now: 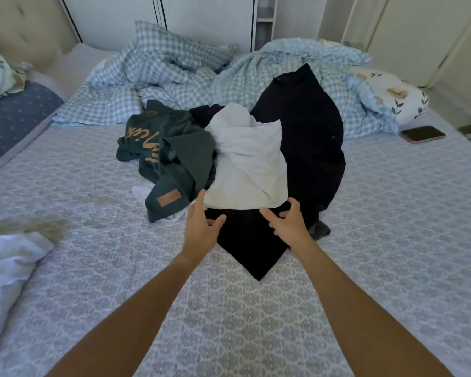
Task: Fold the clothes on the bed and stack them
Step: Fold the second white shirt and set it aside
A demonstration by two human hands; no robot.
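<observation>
- The left hand (201,223) and right hand (288,223) both reach forward with fingers spread and holding nothing, hovering at the near hem of the crumpled white cotton garment (246,161).
- That white piece tops a heap in the middle of the patterned grey-blue bed (378,227), with a black garment (305,148) under and behind it and a dark green sweatshirt with tan lettering (172,156) touching its left side.
- All look light, limp and unbreakable; I'd pinch the white hem at its two near corners and lift it clear.
- Bare bedspread lies near the person for laying it flat; a checked blue duvet (161,77) crowds the far side, and a phone (422,134) lies well to the right.
</observation>
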